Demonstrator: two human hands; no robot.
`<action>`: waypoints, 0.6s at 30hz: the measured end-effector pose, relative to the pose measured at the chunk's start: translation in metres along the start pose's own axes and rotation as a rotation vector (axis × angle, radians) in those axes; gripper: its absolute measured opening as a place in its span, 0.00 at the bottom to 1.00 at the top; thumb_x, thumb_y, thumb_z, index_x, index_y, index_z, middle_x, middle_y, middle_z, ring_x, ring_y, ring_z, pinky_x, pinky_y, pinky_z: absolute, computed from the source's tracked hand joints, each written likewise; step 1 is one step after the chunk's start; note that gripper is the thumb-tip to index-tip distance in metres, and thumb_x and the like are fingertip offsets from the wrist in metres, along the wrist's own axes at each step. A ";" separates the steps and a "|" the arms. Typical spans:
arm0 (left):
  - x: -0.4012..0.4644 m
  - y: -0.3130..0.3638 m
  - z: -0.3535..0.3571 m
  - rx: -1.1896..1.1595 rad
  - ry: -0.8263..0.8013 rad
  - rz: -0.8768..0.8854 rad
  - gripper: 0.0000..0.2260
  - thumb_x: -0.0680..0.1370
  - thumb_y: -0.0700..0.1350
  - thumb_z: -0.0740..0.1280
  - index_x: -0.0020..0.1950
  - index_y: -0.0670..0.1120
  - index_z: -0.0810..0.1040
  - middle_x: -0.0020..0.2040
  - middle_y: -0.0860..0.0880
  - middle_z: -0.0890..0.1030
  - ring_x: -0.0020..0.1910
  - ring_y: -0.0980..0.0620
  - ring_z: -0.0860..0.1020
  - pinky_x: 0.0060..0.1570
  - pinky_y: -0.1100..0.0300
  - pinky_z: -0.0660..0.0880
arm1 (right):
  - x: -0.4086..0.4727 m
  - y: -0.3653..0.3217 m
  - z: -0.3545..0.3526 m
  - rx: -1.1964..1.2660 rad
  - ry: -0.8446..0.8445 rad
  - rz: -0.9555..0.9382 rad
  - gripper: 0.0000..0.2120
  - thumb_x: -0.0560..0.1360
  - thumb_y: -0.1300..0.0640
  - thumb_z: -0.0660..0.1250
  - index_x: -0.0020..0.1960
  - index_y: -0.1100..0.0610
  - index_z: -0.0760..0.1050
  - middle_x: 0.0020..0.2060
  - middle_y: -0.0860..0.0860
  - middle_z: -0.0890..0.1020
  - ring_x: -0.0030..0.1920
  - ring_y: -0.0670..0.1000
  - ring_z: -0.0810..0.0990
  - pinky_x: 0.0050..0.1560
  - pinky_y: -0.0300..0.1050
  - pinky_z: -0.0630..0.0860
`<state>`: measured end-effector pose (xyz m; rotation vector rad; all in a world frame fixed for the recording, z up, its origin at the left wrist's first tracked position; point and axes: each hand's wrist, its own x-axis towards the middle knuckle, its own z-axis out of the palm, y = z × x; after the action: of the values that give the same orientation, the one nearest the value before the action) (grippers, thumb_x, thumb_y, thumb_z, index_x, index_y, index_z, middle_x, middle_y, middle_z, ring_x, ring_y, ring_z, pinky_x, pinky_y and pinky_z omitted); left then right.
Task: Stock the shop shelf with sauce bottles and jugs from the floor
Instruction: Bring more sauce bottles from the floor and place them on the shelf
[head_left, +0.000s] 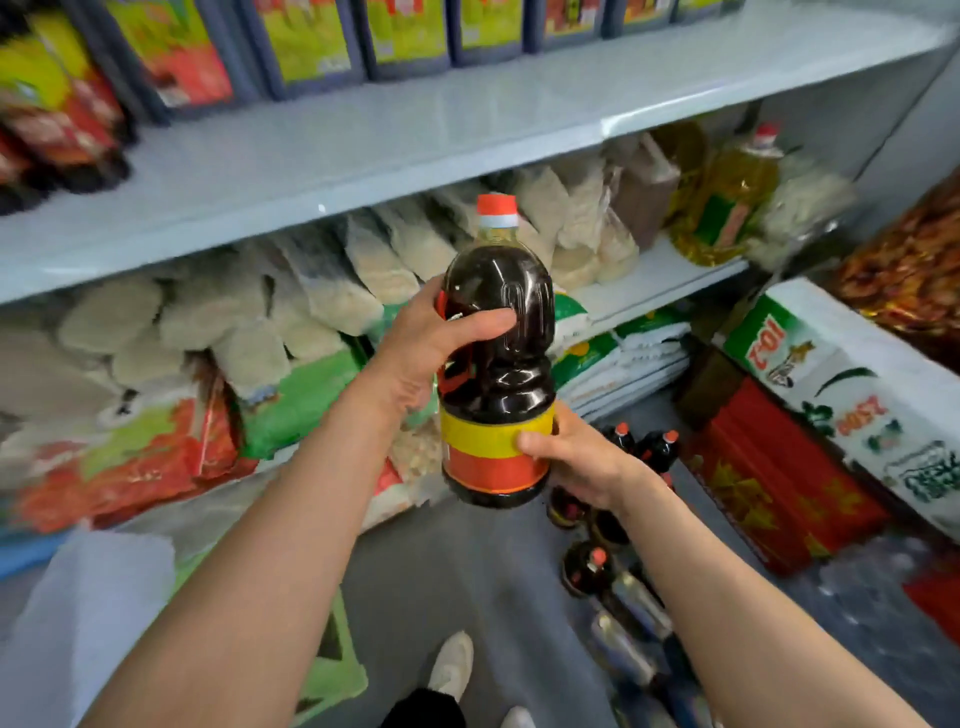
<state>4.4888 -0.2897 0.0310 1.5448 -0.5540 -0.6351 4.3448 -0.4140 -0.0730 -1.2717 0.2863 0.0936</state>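
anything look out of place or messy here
Yes: dark sauce bottles crowd the floor by the person's feet, some lying on their sides. The held bottle looks intact, cap on.

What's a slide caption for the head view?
Both hands lift a red-capped dark sauce bottle toward the pale grey shelf.

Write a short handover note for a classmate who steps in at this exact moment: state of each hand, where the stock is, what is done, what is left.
Left hand: grips the upper body of the dark sauce bottle, thumb across its front.
Right hand: holds the same bottle low, at the yellow and red label.
The bottle is upright, in the air in front of the shelf, not yet set down.
Done: blue jugs already line the back of that shelf.
Left: place this bottle, then shelve the bottles on the floor by the right forearm.
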 end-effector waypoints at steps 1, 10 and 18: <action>-0.008 0.019 -0.009 -0.025 0.005 0.040 0.22 0.62 0.46 0.78 0.55 0.50 0.79 0.48 0.53 0.85 0.48 0.54 0.83 0.48 0.57 0.78 | 0.002 -0.017 0.015 0.001 0.001 -0.030 0.51 0.58 0.44 0.84 0.74 0.60 0.67 0.66 0.61 0.78 0.68 0.63 0.76 0.68 0.59 0.73; -0.084 0.116 -0.080 0.354 0.439 0.195 0.39 0.72 0.63 0.72 0.78 0.64 0.56 0.71 0.53 0.74 0.63 0.55 0.76 0.65 0.57 0.72 | 0.033 -0.117 0.144 0.028 -0.015 -0.330 0.45 0.56 0.39 0.83 0.67 0.57 0.75 0.60 0.58 0.83 0.62 0.59 0.81 0.64 0.57 0.77; -0.130 0.140 -0.172 0.381 0.485 0.262 0.50 0.58 0.68 0.77 0.75 0.70 0.54 0.69 0.56 0.75 0.67 0.54 0.74 0.66 0.48 0.72 | 0.072 -0.173 0.253 0.063 -0.043 -0.291 0.27 0.77 0.33 0.60 0.66 0.48 0.78 0.59 0.50 0.84 0.63 0.53 0.81 0.60 0.56 0.78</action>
<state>4.5161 -0.0855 0.1851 1.8627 -0.5083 0.0596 4.4939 -0.2314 0.1357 -1.2351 0.0649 -0.1362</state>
